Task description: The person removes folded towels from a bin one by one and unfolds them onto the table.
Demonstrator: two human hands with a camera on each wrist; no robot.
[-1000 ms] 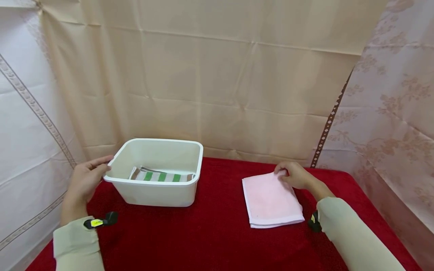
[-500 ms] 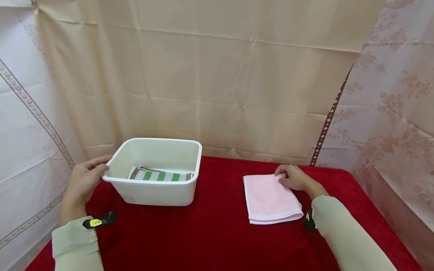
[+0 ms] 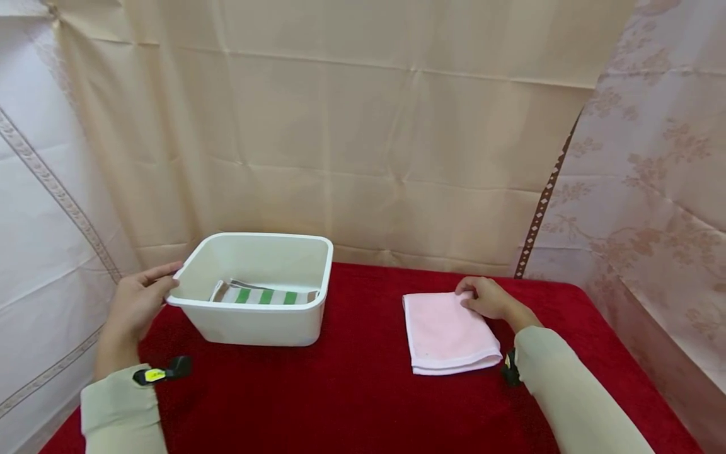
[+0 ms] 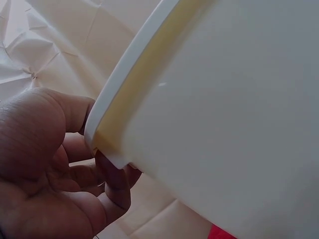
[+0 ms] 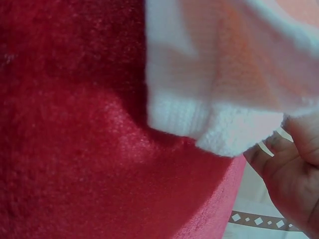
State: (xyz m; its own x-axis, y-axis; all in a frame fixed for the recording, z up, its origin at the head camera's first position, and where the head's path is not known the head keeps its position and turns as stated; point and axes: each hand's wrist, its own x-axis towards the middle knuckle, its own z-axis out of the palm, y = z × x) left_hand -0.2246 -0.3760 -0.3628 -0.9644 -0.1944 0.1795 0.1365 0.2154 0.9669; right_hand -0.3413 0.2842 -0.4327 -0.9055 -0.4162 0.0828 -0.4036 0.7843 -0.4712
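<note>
Fingers of the left hand (image 3: 129, 308) clamp a white tub (image 3: 255, 326) (striped cloth (image 3: 262, 296) inside), those of the right hand (image 3: 492, 300) a pink cloth (image 3: 449, 331); both sit on red counter (image 3: 340, 384) with room between, beige curtain (image 3: 317, 132) beyond.

In the head view, the near wall of the white tub (image 3: 255, 326) hides the lower part of the striped cloth (image 3: 263, 296), the lettering on the yellow label (image 3: 154, 375) is too small to read, and the bottom edge crops both sleeves (image 3: 573, 384) and the red-covered bench (image 3: 351, 403). The left wrist view cuts off the tub and the left hand (image 3: 133, 309). In the right wrist view, the pink cloth (image 3: 450, 331) is blurred, cropped, and covers some fingertips of the right hand (image 3: 488, 299).
</note>
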